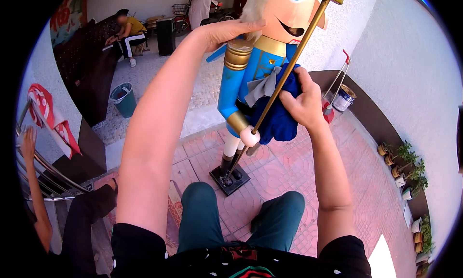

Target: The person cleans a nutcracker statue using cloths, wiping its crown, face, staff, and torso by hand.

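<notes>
A tall painted nutcracker figure [233, 80] stands upright before me on a black square base [230, 180], with a blue coat, pale hair and gold trim. My left hand [231, 31] holds it at the neck, above the gold shoulder; one digit lies along the cheek and the other fingers are mostly hidden behind the hair. At the figure's chest, my right hand [306, 97] is closed on a dark blue cloth [281, 121] with a grey part [264, 88]. A gold staff [275, 92] runs diagonally in front of the cloth, through the figure's fist.
A seated person [129, 32] is at the back left, near a bucket [122, 99]. Another person's hand [29, 142] rests by a metal railing [53, 189] with a red-white cloth [50, 116]. Potted plants [407, 157] and a paint can [344, 98] line the right wall.
</notes>
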{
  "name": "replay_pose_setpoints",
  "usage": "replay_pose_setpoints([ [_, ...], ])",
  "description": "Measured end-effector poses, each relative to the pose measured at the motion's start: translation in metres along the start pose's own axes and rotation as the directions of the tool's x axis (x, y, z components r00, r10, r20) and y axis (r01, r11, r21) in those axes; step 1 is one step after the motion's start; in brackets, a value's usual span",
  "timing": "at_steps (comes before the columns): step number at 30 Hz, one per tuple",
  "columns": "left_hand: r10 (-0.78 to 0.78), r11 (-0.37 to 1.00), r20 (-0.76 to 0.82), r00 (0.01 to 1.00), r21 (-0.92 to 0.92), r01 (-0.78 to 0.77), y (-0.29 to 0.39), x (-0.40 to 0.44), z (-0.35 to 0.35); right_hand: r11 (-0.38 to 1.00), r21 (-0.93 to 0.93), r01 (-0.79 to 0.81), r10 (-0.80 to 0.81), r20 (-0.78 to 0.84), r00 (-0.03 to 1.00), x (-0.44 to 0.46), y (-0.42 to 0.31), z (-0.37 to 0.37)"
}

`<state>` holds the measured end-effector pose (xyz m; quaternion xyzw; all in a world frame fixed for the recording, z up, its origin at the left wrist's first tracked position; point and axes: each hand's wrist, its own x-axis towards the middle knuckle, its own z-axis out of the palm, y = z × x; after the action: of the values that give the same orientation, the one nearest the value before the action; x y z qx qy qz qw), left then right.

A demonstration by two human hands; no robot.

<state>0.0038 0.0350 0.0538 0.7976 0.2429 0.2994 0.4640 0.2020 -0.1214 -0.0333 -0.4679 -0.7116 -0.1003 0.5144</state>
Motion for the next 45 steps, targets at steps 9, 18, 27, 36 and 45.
replay_pose_setpoints([
  [9, -0.158, 0.986, 0.168, 0.973, 0.071, 0.148, 0.023, 0.006, 0.007, 1.000, 0.021, -0.012, 0.012, 0.005, 1.000, -0.004, -0.004, -0.003],
  [18, -0.039, 0.999, 0.082, 0.996, 0.038, 0.036, 0.026, -0.001, 0.028, 1.000, 0.021, -0.013, 0.013, -0.010, 1.000, -0.003, -0.004, 0.000],
  [27, -0.030, 0.997, 0.122, 0.992, 0.074, 0.021, 0.014, 0.011, 0.023, 0.999, 0.041, 0.025, -0.024, -0.024, 0.999, -0.010, 0.008, 0.005],
  [36, -0.032, 0.998, 0.093, 0.995, -0.043, 0.036, 0.007, 0.015, 0.024, 0.999, 0.051, 0.004, -0.001, -0.041, 0.999, -0.010, 0.004, 0.005],
  [45, 0.066, 0.998, 0.050, 0.997, 0.004, -0.067, 0.004, 0.025, 0.025, 0.996, 0.086, -0.018, 0.018, 0.000, 1.000, -0.007, -0.002, -0.001],
])
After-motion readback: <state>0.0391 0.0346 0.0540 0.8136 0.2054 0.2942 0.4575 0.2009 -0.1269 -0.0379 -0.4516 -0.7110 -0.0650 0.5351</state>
